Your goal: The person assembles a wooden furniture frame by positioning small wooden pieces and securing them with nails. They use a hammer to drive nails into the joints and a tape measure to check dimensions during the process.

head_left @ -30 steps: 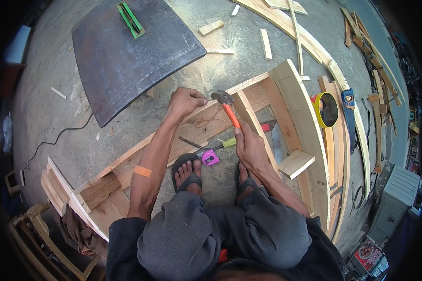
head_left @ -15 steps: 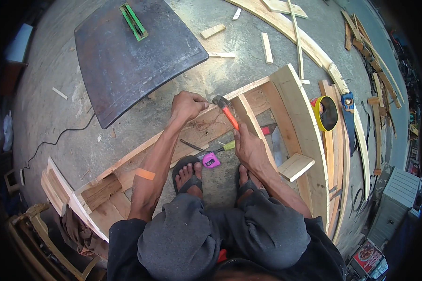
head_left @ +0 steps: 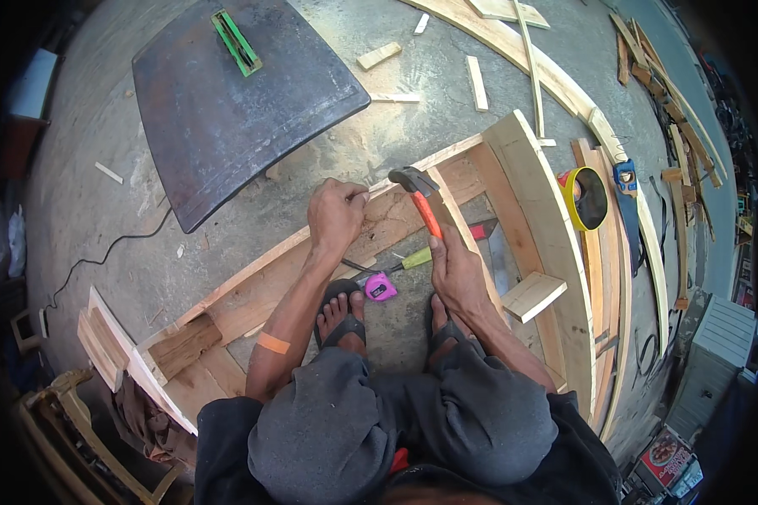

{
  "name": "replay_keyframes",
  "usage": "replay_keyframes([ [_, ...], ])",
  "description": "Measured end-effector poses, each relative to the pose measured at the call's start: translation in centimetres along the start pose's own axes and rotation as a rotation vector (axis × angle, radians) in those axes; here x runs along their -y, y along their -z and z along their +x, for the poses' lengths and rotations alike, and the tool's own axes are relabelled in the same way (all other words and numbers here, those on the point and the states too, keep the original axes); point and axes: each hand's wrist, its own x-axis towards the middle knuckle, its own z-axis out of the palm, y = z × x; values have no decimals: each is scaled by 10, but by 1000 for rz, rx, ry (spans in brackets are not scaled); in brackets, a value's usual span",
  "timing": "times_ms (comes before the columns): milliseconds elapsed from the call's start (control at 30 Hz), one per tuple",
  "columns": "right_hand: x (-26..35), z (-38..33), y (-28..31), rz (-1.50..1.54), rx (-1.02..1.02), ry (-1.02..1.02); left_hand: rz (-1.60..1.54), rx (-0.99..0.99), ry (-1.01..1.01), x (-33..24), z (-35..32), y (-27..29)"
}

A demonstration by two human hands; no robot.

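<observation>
My right hand (head_left: 461, 268) grips a claw hammer (head_left: 425, 210) by its orange handle, the dark head held over the far rail of a wooden frame (head_left: 257, 263). At that rail, left of the hammer head, my left hand (head_left: 335, 217) is closed with fingertips pinched together; whatever they pinch is too small or hidden. The frame is a long box of pale boards with crosspieces, surrounding my feet. Inside it, between my sandalled feet and the far rail, lie a magenta tape measure (head_left: 380, 287) and a tool with a yellow-green handle (head_left: 416, 261).
A dark curved panel (head_left: 244, 109) with a green-framed tool (head_left: 237, 42) on it lies beyond the frame. To the right are a yellow-rimmed can (head_left: 585, 199), a blue-handled saw (head_left: 625, 179) and long boards. Offcuts (head_left: 379, 56) scatter the concrete floor; a black cable (head_left: 101, 244) runs at left.
My left hand has come down and nearer to me, toward the rail. The hammer has shifted a little to the right, still in my right hand.
</observation>
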Motion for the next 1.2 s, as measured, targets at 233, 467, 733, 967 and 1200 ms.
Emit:
replay_keyframes([
  [233,2,4,4,62,-15,-5,-120,-79,6,-2,-11,-3],
  [467,-7,3,-6,51,-20,64,-92,-51,32,11,-6,-4],
  [733,0,7,-6,3,18,66,-70,-35,-56,10,-2,-4],
  [967,1,8,-6,-15,6,78,-24,-179,-229,10,-11,-9],
  [1200,0,10,-7,-111,10,106,62,-205,-284,5,-13,-11],
])
